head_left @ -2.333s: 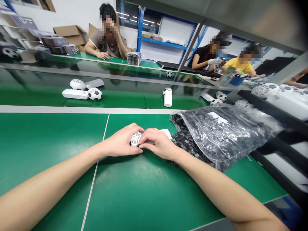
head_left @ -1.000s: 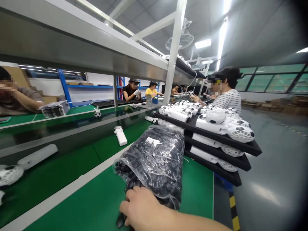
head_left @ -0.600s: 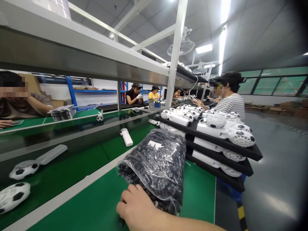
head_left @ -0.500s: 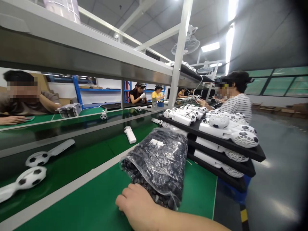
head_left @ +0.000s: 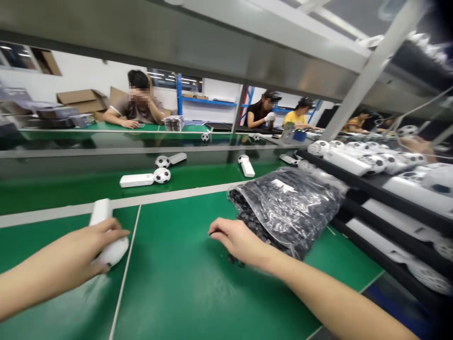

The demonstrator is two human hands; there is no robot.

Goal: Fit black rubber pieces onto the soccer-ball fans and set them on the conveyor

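My left hand point(head_left: 94, 243) is closed round a white handheld fan point(head_left: 116, 250) with a soccer-ball head, which lies on the green work surface. Its handle points away from me and my fingers hide part of the head. To the right, my right hand point(head_left: 235, 238) is in a pinch, with a small black piece point(head_left: 213, 233) just showing at the fingertips. Close beside that hand lies a clear plastic bag point(head_left: 293, 203), its mouth open, full of small black pieces point(head_left: 253, 222). A few loose black pieces rest under my right wrist.
Similar fans point(head_left: 141, 180) lie on the green belt point(head_left: 198, 179) beyond a pale strip. Stacked black trays point(head_left: 357, 208) of fans stand at the right. A metal shelf point(head_left: 212, 56) crosses overhead. Several co-workers point(head_left: 136, 101) sit across the line.
The view has swung left. My right hand has moved from the bag's mouth to its left side, pinching a small black piece. My left hand has come into view, holding a fan.
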